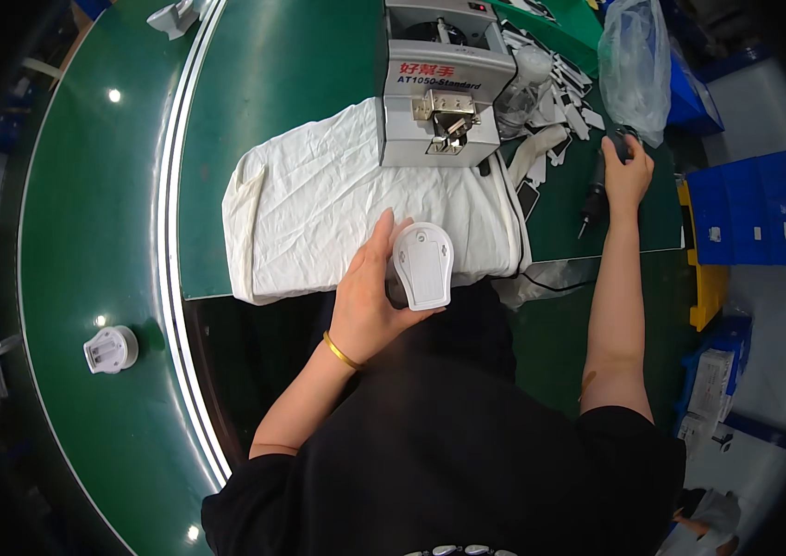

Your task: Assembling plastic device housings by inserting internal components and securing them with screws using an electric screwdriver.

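My left hand (370, 292) is wrapped round a white plastic housing (426, 269), held up over the near edge of the cloth. Its flat base faces up, showing a rounded outline, a cover panel and small screw recesses. On the right, my right hand (629, 171) has its fingers closed round the upper end of a black electric screwdriver (594, 196), whose bit points down toward me. A grey screw feeder machine (444, 102) stands beyond the left hand, with a metal pick-up block on its front. A white cloth (319, 204) covers the bench in front of it.
Loose white and dark flat parts (559, 116) lie heaped right of the feeder, by a clear plastic bag (635, 69). Blue bins (749, 208) stand at the right. Another white housing (110, 350) sits on the green conveyor belt (78, 232) at left, beyond a pale rail.
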The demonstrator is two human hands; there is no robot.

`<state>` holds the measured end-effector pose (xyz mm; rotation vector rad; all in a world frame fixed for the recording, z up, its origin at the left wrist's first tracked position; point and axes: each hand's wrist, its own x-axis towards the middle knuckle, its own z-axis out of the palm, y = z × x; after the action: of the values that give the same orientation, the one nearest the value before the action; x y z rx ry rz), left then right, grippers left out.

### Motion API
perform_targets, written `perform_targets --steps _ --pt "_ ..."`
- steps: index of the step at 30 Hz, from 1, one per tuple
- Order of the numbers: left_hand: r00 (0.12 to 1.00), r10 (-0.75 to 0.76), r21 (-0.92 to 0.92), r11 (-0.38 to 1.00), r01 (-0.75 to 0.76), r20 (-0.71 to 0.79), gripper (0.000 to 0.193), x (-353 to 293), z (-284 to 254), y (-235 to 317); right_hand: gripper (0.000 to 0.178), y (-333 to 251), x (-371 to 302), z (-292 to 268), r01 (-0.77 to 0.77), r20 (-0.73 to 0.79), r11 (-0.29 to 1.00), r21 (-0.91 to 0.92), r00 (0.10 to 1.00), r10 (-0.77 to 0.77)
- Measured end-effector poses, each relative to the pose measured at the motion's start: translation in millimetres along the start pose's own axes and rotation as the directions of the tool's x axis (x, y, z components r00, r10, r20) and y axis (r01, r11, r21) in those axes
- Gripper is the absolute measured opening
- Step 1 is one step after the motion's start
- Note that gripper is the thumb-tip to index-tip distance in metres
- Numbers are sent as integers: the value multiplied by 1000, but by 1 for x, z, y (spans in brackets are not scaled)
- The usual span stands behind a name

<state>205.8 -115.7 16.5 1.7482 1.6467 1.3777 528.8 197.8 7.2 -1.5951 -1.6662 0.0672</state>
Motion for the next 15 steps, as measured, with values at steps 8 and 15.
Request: perform_targets --steps 8,15 --pt "1000 -21 -28 999 21 -2 112 2 2 0 44 -107 -75 16 244 289 948 -205 940 -180" --pt "998 28 -6 1000 -28 -62 103 -11 2 -8 23 -137 -89 -21 580 123 811 -79 813 -569"
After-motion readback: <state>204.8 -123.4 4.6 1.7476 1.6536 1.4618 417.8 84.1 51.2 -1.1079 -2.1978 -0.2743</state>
